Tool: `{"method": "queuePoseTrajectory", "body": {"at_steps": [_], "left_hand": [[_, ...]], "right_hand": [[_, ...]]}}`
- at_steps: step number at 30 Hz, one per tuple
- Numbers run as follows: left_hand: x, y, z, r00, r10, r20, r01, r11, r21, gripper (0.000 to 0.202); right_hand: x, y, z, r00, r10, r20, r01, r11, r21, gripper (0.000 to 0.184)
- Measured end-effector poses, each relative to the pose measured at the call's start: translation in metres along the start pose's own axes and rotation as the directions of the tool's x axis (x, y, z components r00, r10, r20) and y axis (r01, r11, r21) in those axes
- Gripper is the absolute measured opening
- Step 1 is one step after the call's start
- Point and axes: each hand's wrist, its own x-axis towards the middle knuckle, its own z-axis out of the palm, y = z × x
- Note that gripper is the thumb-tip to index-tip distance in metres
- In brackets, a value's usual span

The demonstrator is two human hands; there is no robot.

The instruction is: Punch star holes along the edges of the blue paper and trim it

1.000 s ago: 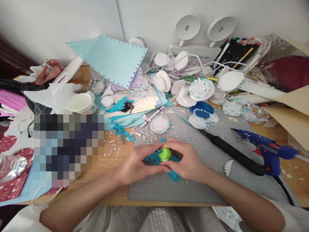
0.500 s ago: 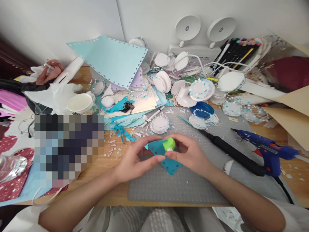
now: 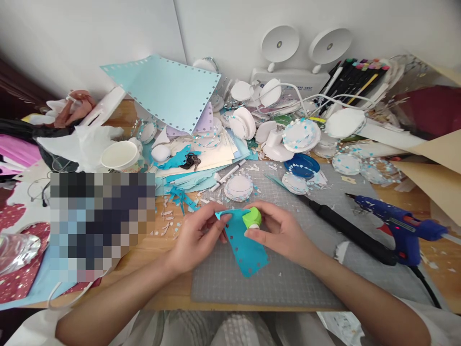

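Observation:
A strip of blue paper [image 3: 245, 247] with small punched holes along its edges hangs between my hands, above the grey cutting mat [image 3: 266, 290]. My left hand [image 3: 200, 233] pinches the paper's upper left corner between thumb and fingers. A green and white craft punch [image 3: 253, 218] sits at the paper's upper right edge, held by my right hand [image 3: 279, 230] with the thumb on its white lower part. Just behind my hands, a white disc [image 3: 238, 186] ringed with tiny blue and white pieces lies on the mat.
To the right lie a blue glue gun [image 3: 392, 221] and a black-handled tool [image 3: 353, 233]. Several white discs, paper sheets and a light blue sheet [image 3: 173, 91] crowd the back. A paper cup [image 3: 120, 154] and a clear glass [image 3: 18, 250] stand at left. Paper scraps [image 3: 183, 199] are scattered around.
My left hand has shifted its hold to the paper's upper left corner. The paper has turned and hangs lower, showing more of its face. The punch stays in my right hand.

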Motion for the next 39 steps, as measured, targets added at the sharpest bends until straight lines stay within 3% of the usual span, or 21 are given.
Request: {"method": "queuePoseTrajectory", "body": {"at_steps": [11,16,20,25,28,32,36,39], "left_hand": [[-0.0035,-0.0032,0.0010,1.000,0.005,0.000,-0.005,1.000,0.002,0.007],[-0.0051,-0.0073,0.0018,1.000,0.001,0.002,-0.001,1.000,0.022,0.007],[-0.0029,-0.0057,0.0026,1.000,-0.004,-0.017,0.004,1.000,0.002,0.009],[-0.0008,-0.0022,0.0013,0.982,0.170,0.085,-0.178,0.979,0.102,0.010],[-0.0009,-0.0023,-0.0023,0.950,0.289,0.121,-0.306,0.937,0.166,0.022],[-0.0003,-0.0008,-0.0065,0.900,0.417,0.129,-0.436,0.858,0.270,0.021],[0.0005,0.0003,-0.0068,0.820,0.549,0.164,-0.572,0.770,0.283,0.022],[0.0004,-0.0010,-0.0059,0.795,0.586,0.157,-0.606,0.747,0.274,0.024]], "right_hand": [[0.0001,-0.0014,-0.0004,0.996,0.082,-0.023,-0.074,0.967,0.242,0.034],[0.0008,0.0004,0.0004,0.992,0.117,-0.037,-0.101,0.950,0.296,0.031],[-0.0007,0.0001,0.0016,0.996,0.078,-0.041,-0.064,0.962,0.266,0.029],[-0.0020,0.0027,0.0031,0.997,0.004,0.083,-0.022,0.975,0.221,0.036],[-0.0024,0.0051,0.0027,0.983,-0.178,0.047,0.175,0.983,0.057,0.034],[-0.0040,0.0052,-0.0005,0.878,-0.476,0.039,0.465,0.834,-0.296,0.029],[-0.0056,0.0042,-0.0043,0.708,-0.692,0.140,0.671,0.598,-0.438,0.030],[-0.0057,0.0046,-0.0054,0.612,-0.769,0.184,0.735,0.468,-0.491,0.026]]}}
